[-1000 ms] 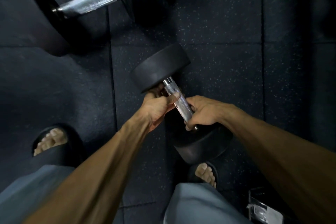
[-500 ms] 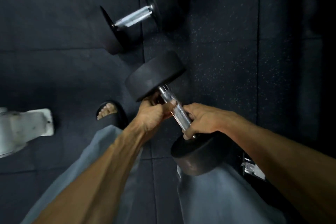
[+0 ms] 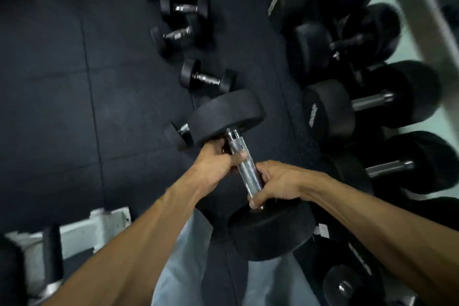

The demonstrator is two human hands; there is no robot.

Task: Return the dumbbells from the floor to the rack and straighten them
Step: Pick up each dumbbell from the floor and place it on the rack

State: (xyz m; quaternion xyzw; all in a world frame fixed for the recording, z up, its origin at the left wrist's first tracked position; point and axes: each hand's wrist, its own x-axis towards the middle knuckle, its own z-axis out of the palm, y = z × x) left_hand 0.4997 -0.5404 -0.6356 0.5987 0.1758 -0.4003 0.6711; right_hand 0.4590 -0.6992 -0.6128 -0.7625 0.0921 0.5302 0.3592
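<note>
Held dumbbell: a large black dumbbell with a knurled chrome handle, up off the floor in both hands, tilted so one head points up and away and the other sits low, close to the person's legs.
Left hand: fingers and thumb curled round the upper part of the handle, just under the far head.
Right hand: wrapped round the lower part of the handle, its fingertips against the near head.
Rack: to the right of the held dumbbell; a pale frame carrying a row of big black dumbbells lying side by side.
Floor: dark rubber tiles; beyond and left of the held dumbbell, several smaller dumbbells lie scattered at odd angles, well apart from the rack.
White frame: low on the left of the held dumbbell, partly blurred.
Trousers: light grey, below the held dumbbell.
</note>
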